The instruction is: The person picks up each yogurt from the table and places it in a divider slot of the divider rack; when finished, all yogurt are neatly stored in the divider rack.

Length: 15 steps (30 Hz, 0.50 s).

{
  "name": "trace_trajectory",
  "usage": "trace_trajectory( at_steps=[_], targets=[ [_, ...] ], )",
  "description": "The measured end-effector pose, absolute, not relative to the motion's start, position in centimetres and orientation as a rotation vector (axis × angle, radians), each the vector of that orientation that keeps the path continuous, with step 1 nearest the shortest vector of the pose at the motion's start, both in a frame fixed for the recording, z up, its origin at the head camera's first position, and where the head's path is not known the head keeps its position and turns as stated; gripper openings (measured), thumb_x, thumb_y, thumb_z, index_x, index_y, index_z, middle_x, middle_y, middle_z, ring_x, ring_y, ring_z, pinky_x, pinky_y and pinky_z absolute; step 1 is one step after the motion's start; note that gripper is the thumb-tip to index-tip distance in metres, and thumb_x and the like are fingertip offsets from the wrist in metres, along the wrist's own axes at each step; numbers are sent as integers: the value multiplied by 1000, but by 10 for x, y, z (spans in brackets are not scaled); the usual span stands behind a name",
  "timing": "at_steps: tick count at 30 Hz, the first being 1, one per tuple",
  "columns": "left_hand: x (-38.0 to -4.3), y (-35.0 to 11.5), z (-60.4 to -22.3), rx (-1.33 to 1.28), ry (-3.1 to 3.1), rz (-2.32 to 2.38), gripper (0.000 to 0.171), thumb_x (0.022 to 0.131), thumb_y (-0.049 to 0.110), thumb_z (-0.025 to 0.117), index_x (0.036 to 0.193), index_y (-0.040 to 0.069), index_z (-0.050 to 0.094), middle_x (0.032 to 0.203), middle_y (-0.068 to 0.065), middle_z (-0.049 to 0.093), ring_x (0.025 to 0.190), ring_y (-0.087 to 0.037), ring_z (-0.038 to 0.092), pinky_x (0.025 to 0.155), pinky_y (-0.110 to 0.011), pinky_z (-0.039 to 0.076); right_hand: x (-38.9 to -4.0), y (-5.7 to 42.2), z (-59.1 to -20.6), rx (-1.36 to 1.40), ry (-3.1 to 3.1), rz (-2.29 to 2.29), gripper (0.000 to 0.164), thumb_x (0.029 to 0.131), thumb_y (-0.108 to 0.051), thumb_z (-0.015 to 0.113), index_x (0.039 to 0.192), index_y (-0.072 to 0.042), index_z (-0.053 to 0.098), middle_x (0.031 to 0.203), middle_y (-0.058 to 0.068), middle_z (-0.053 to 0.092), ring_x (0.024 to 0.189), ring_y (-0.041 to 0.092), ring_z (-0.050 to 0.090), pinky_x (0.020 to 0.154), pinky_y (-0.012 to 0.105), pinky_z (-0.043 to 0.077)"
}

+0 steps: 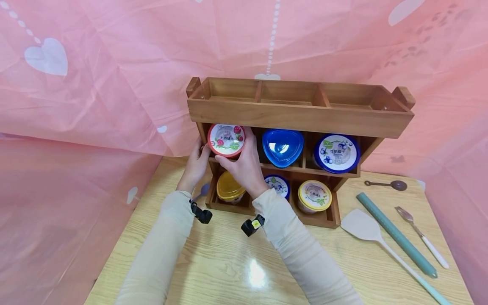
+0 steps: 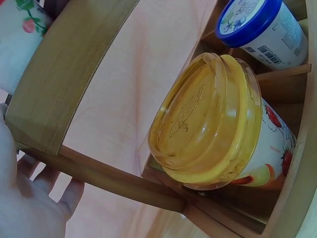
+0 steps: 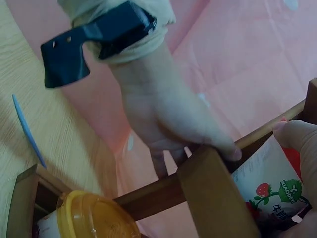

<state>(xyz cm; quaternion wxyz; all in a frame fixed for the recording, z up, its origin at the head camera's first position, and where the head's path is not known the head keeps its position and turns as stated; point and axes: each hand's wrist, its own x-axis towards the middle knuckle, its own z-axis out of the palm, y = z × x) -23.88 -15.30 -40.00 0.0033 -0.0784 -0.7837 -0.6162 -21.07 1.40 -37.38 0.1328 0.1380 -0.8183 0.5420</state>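
My right hand [image 1: 248,163] grips a cup with a red-rimmed strawberry lid [image 1: 227,140] in the upper left compartment of a wooden shelf rack [image 1: 297,120]. The cup's white side with a strawberry print [image 3: 271,182] faces the right wrist view. My left hand [image 1: 195,166] holds the rack's left side, its thumb at the front edge and its fingers behind the panel [image 3: 213,193]. Below stands a cup with a clear yellow lid [image 2: 198,124]. Beside the red cup, a blue heart-shaped lid [image 1: 283,147] and a blue-rimmed blueberry cup [image 1: 337,153] fill the other upper compartments.
The lower tier also holds a small blue-lidded cup [image 1: 277,185] and a yellow-rimmed cup [image 1: 314,196]. On the right lie a spatula [image 1: 361,224], a green rod [image 1: 396,235], a fork [image 1: 421,236] and a dark spoon [image 1: 398,185]. A blue utensil [image 1: 204,189] lies left of the rack.
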Motion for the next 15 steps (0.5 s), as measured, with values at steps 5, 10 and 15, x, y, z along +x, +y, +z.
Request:
trace_trajectory(
  at_steps=[5,10,15],
  targets=[
    [-240,-153,-404,-242,-2456,-1908,54,108,23,37,158,14,19,159,-14,31,147,-27,30,121,-44,25,-215,14,-379,394,-2405,1551,101,80,-20,83,154,-17,14,152,9,30,141,22,34,118,39,34],
    [-254,-157,-427,-232,-2434,-1898,53,107,28,37,158,22,21,159,-9,33,146,-24,31,121,-43,25,-217,14,-381,405,-2440,1517,102,81,-21,83,155,-16,13,153,10,29,141,24,33,118,40,33],
    [-256,-157,-431,-214,-2444,-1886,54,107,32,37,158,26,20,159,-6,33,146,-20,31,121,-41,26,-215,14,-383,413,-2484,1444,102,82,-22,81,156,-13,11,153,12,27,141,26,32,117,41,35]
  ],
)
